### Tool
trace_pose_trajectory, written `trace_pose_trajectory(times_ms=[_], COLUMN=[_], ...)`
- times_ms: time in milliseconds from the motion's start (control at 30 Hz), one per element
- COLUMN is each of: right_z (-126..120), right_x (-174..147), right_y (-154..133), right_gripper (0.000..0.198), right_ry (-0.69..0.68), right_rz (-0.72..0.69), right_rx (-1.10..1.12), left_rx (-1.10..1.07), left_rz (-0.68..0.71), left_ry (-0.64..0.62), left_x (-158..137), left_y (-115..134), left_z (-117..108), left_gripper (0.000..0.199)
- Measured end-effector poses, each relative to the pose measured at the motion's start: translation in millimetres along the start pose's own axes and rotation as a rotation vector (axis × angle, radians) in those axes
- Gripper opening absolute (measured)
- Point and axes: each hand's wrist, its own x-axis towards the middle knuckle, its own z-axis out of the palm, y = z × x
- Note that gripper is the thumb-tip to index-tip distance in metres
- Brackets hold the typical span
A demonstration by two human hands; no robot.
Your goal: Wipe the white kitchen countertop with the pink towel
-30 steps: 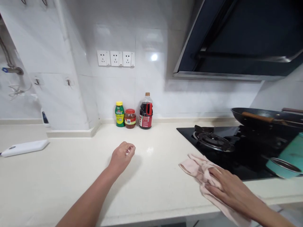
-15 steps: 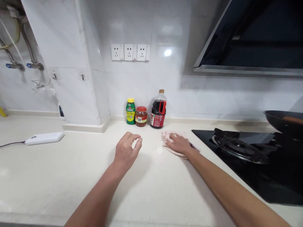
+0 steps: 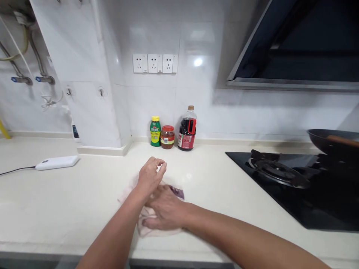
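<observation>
My right hand (image 3: 169, 210) presses down on a pale pink cloth (image 3: 151, 231) that lies rumpled on the white countertop (image 3: 211, 179). A purple patch shows at the cloth's right edge. Above the cloth hovers my left hand (image 3: 150, 173), fingers loosely curled and thumb apart, with nothing in it. My left wrist crosses over the right fingertips and hides part of the cloth. Against the wall stand a green bottle with a yellow cap (image 3: 155, 131), a red-lidded jar (image 3: 167, 137) and a large bottle of dark liquid (image 3: 187, 130).
On the right is a black gas stove (image 3: 280, 194) with a wok (image 3: 322, 142) at the back. A range hood (image 3: 297, 45) overhangs it. At left lies a white device (image 3: 57, 163) with a cord, near a wall pillar (image 3: 84, 108).
My right hand has swept the cloth left and toward me, from beside the stove to beneath my left wrist. My left hand has hardly moved.
</observation>
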Motion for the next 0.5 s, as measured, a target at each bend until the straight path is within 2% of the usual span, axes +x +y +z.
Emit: trace_pose_trajectory(times_ms=[67, 167, 233, 400, 500], right_z=[-10.0, -29.2, -38.0, -31.4, -21.5], right_x=[-38.9, -105.9, -156.7, -292.1, -356.9], right_y=[9.2, 31.9, 44.1, 46.7, 36.0], right_gripper=[0.056, 0.054, 0.046, 0.035, 0.032], right_ry=[-0.018, -0.018, 0.010, 0.185, 0.297], right_rz=[0.117, 0.416, 0.562, 0.669, 0.698], right_rx=[-0.002, -0.074, -0.147, -0.245, -0.224], left_rx=[-0.003, 0.012, 0.025, 0.045, 0.023], left_rz=[-0.024, -0.030, -0.015, 0.003, -0.017], left_ry=[-0.027, -0.061, -0.085, -0.135, -0.152], left_x=[0.0, -1.4, -2.7, -4.8, -6.7], left_y=[-1.8, -3.4, -3.1, -0.3, 1.3], left_z=[1.8, 4.9, 6.2, 7.0, 9.5], left_gripper=[0.020, 0.021, 0.023, 0.026, 0.025])
